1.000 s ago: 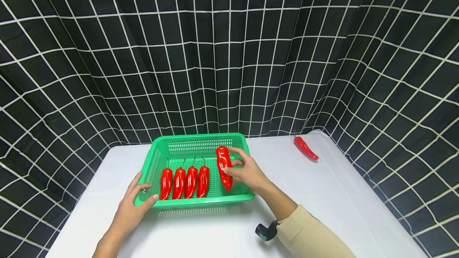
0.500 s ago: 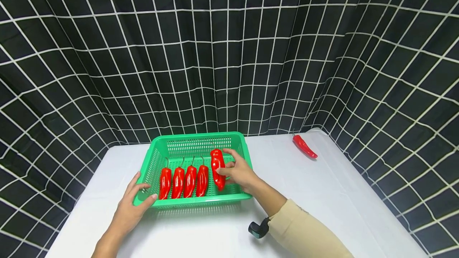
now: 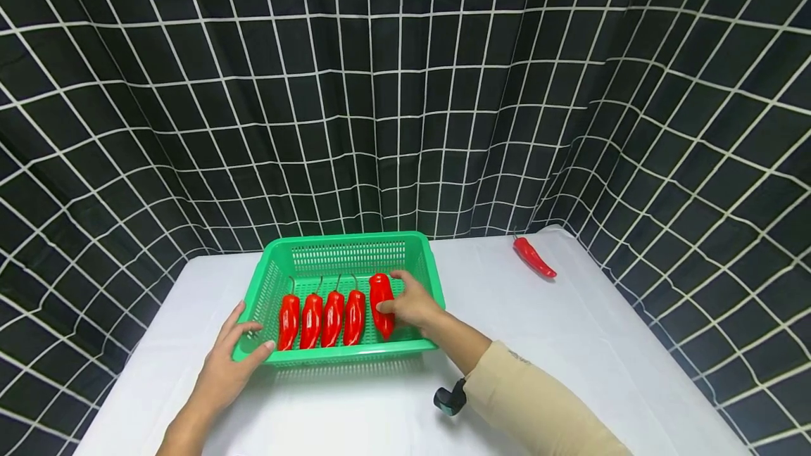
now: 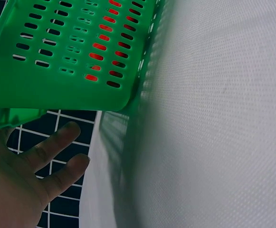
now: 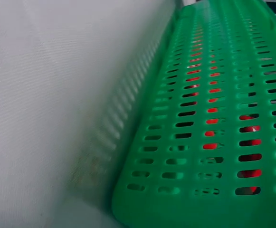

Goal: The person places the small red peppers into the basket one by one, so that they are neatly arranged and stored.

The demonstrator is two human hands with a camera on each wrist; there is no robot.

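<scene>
A green slotted plastic basket [image 3: 355, 352] stands on the white cloth. My left hand [image 3: 222, 364] holds its front left corner, thumb on the front rim and a finger over the left rim; in the left wrist view, two other fingers [image 4: 61, 175] stretch out apart from it. Inside the basket, my right hand [image 3: 412, 305] holds a glossy red chili pepper [image 3: 381, 294], thumb on its near part, another fingertip near its top. To its left, several red peppers [image 3: 333, 319] lie side by side, stems away from me. In the right wrist view the basket wall [image 5: 176, 204] mostly hides this hand.
Another red chili pepper [image 3: 534, 257] lies on the white cloth [image 3: 507, 315] toward the back right. Black curtains [image 3: 355, 125] with a white grid enclose the back and both sides. A dark strap piece [image 3: 450, 398] hangs by my right sleeve [image 3: 538, 407].
My right hand has moved left and lowered the held pepper into the basket, beside the row. The left hand stays at the corner. The whole view has shifted slightly.
</scene>
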